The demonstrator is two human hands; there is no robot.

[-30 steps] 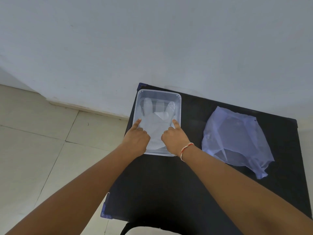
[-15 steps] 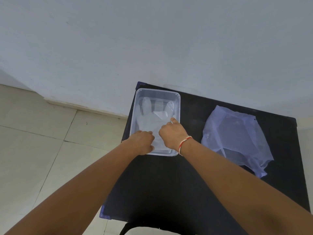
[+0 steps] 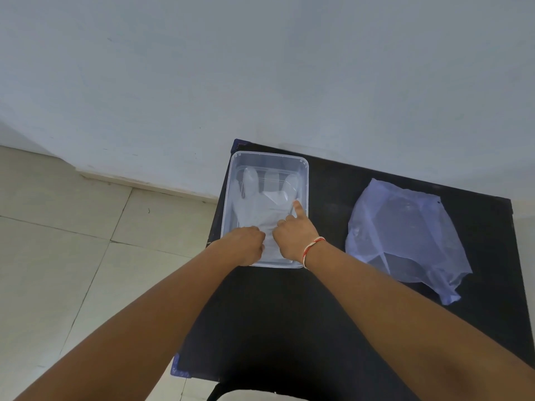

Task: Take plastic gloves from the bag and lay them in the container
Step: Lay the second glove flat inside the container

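A clear rectangular container (image 3: 269, 154) stands at the far left of the black table (image 3: 289, 314). A translucent plastic glove (image 3: 254, 206) lies flat inside it, fingers pointing away from me. My left hand (image 3: 246, 246) is curled over the glove's cuff at the container's near end. My right hand (image 3: 295, 235) sits beside it on the cuff, its index finger stretched along the glove's right edge and its other fingers curled. The plastic wrinkles between the two hands. A pale blue plastic bag (image 3: 405, 235) lies crumpled on the table to the right, away from both hands.
The table's far edge meets a pale wall (image 3: 260, 68). A tiled floor (image 3: 72, 241) drops away to the left of the table. My right wrist carries a red and white thread band (image 3: 312, 250).
My left hand has drawn back from the glove's middle to the cuff and curled. My right hand has also drawn back a little, keeping its index finger out.
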